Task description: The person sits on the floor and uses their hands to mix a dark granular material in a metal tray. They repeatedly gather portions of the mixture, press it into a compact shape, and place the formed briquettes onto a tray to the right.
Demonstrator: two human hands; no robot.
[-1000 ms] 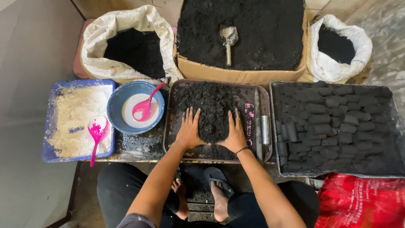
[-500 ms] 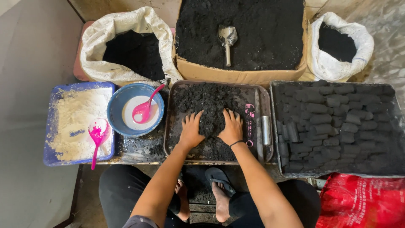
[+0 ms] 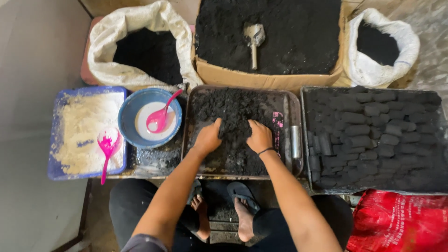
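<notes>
Low table (image 3: pixel 154 163): both hands (image 3: pixel 233 136) in black-mix tray (image 3: pixel 287 100), blue bowl (image 3: pixel 128 114) beside.

low bench (image 3: pixel 154 161) | blue tray (image 3: pixel 56 135) | bowl (image 3: pixel 128 112) | dark tray (image 3: pixel 291 100) | briquette tray (image 3: pixel 305 140)

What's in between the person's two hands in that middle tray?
In the head view, a heaped ridge of black crumbly mix lies between the left hand and right hand, both pressing against it inside the dark tray.

Light was soft, even; brightest upper right of frame. Shadows faint. Black heaps lost detail. Edges slightly bowed.
</notes>
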